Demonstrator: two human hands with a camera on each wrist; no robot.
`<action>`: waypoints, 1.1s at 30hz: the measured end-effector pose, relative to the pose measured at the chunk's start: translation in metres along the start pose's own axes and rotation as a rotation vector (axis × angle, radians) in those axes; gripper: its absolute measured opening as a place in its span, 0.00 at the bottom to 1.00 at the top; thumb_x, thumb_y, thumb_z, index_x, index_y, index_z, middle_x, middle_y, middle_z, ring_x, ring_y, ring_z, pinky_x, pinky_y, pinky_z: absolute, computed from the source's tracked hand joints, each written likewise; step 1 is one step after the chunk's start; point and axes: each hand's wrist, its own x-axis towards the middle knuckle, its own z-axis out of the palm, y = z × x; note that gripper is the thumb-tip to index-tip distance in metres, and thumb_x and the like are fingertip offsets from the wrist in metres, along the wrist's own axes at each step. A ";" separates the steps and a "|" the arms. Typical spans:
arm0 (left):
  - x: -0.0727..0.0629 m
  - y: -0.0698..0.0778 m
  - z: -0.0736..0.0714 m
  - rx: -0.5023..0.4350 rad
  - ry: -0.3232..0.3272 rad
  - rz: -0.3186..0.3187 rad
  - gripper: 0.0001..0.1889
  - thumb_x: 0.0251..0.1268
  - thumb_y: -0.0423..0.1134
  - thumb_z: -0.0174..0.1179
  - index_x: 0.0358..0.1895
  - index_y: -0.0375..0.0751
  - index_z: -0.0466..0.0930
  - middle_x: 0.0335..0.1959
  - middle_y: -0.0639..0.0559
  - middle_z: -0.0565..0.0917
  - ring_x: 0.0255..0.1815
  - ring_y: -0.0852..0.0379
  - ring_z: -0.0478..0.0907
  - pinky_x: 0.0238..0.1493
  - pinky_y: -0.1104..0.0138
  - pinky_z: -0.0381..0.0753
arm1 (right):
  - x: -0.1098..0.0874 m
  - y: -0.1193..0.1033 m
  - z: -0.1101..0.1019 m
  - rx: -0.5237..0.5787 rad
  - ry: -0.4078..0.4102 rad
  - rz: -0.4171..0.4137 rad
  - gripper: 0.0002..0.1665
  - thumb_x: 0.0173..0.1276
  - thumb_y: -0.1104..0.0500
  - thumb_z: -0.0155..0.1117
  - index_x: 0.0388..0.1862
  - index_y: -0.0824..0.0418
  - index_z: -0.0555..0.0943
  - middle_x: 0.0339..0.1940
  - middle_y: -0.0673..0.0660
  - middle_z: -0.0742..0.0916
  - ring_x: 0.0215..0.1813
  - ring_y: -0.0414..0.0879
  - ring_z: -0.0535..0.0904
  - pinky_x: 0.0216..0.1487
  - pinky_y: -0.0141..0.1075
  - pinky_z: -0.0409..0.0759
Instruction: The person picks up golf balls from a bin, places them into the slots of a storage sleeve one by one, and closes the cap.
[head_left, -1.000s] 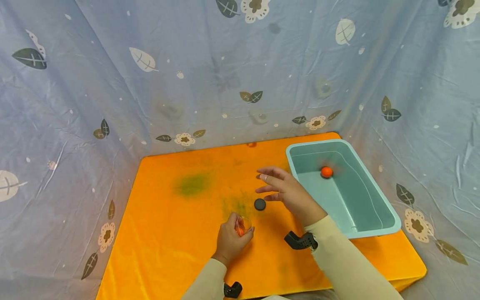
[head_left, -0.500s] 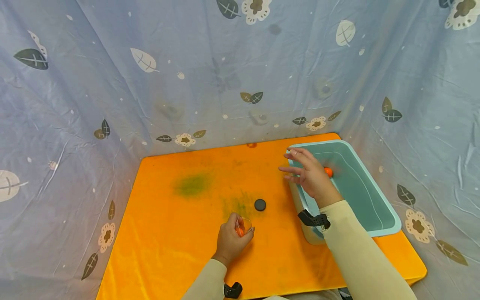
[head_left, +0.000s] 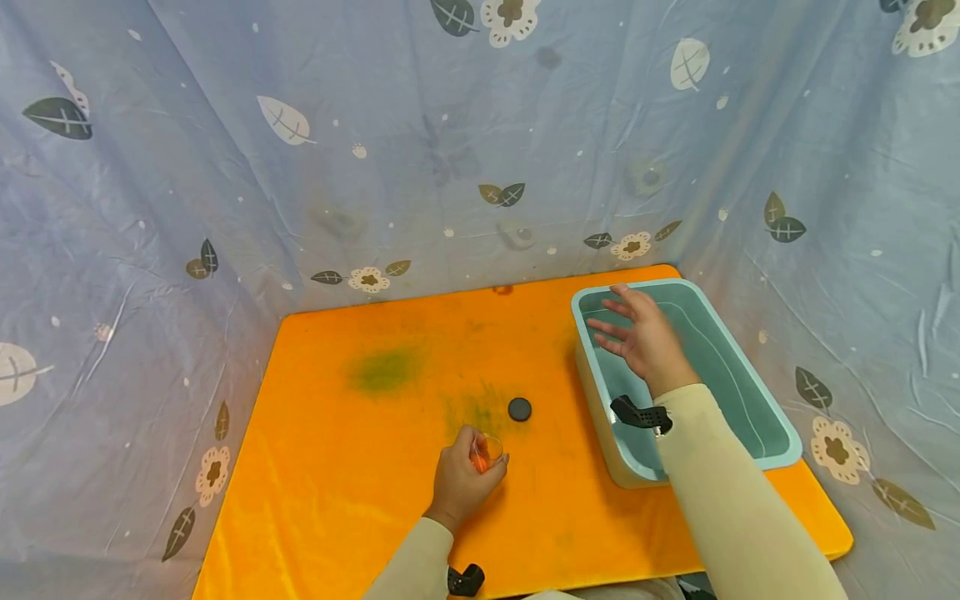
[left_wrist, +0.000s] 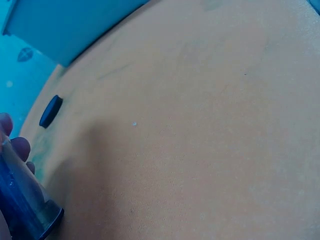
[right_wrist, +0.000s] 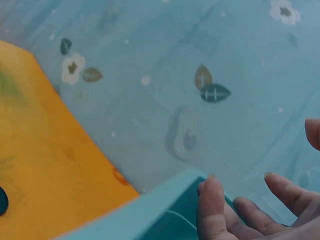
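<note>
My left hand (head_left: 465, 477) grips a small clear jar (head_left: 491, 448) near the table's front, with something orange in it. The left wrist view shows the jar's side (left_wrist: 25, 200) tilted in the lower left corner, fingers curled round it. Just beyond the jar lies a round black lid (head_left: 520, 409), flat on the cloth. Over the left part of a pale teal basin (head_left: 780, 450) hovers my right hand (head_left: 641, 337), fingers spread and holding nothing. The right wrist view has its fingers (right_wrist: 212, 205) overlapping the basin's rim. The orange ball seen earlier in the basin is hidden behind this hand.
An orange cloth (head_left: 360, 467) with greenish stains covers the table. Blue curtains (head_left: 420, 150) printed with leaves and flowers surround it at the back and both sides. The basin stands at the table's right side.
My right hand has moved right, from beside the black lid to above the basin, and its fingers have spread. The left hand and jar have stayed in place.
</note>
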 end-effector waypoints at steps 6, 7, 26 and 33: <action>0.000 -0.001 -0.001 -0.006 0.003 0.005 0.21 0.61 0.42 0.80 0.40 0.50 0.71 0.21 0.64 0.73 0.14 0.69 0.68 0.17 0.72 0.73 | 0.014 -0.002 -0.010 0.050 0.081 0.037 0.47 0.84 0.36 0.59 0.90 0.52 0.53 0.89 0.63 0.55 0.78 0.69 0.69 0.59 0.43 0.83; 0.000 -0.001 -0.001 -0.005 0.003 0.007 0.21 0.61 0.42 0.79 0.40 0.50 0.70 0.22 0.64 0.73 0.14 0.69 0.68 0.18 0.72 0.73 | 0.016 -0.003 -0.011 0.059 0.094 0.049 0.47 0.84 0.36 0.59 0.90 0.51 0.53 0.90 0.62 0.54 0.77 0.68 0.69 0.59 0.43 0.83; 0.001 0.000 -0.002 -0.016 -0.011 0.003 0.20 0.62 0.42 0.80 0.41 0.45 0.72 0.22 0.64 0.73 0.13 0.69 0.67 0.17 0.72 0.72 | 0.041 0.008 -0.049 0.206 0.319 0.222 0.52 0.81 0.28 0.54 0.93 0.42 0.48 0.92 0.50 0.43 0.86 0.62 0.52 0.73 0.48 0.72; 0.001 -0.001 -0.003 -0.027 0.000 0.015 0.20 0.63 0.42 0.79 0.40 0.46 0.72 0.21 0.64 0.72 0.13 0.70 0.65 0.16 0.72 0.70 | 0.051 0.020 -0.059 0.138 0.428 0.248 0.53 0.80 0.26 0.54 0.93 0.43 0.47 0.91 0.56 0.55 0.82 0.64 0.57 0.58 0.46 0.81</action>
